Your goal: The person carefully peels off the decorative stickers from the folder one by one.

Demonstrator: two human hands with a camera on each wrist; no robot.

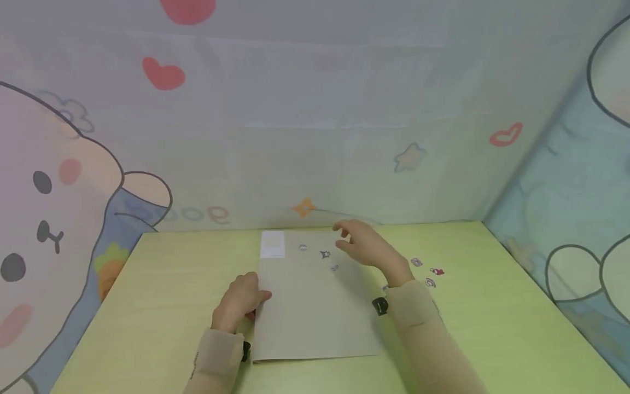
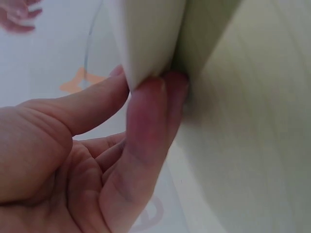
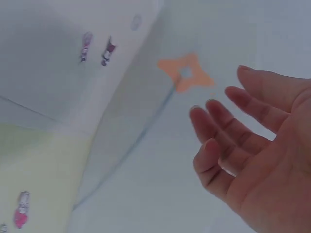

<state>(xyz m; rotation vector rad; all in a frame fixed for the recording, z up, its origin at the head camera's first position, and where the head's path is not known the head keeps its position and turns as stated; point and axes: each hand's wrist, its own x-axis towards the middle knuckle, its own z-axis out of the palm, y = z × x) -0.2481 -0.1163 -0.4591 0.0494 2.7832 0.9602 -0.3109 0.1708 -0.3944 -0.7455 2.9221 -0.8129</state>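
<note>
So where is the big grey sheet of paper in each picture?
Head view: the grey sheet lies mid-table, its left edge held by the left hand.
Left wrist view: only a pale edge of the sheet shows at top, pinched by the fingers.
Right wrist view: the sheet fills the upper left.
Shared landmark: the orange star on the wall.

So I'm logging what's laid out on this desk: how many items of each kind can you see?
Grey paper sheet: 1
White label on the sheet's top corner: 1
Small stickers on the sheet: 3
Small stickers on the green table, right of the sheet: 3, perhaps a fourth hidden by the right wrist
Total: 8
</note>
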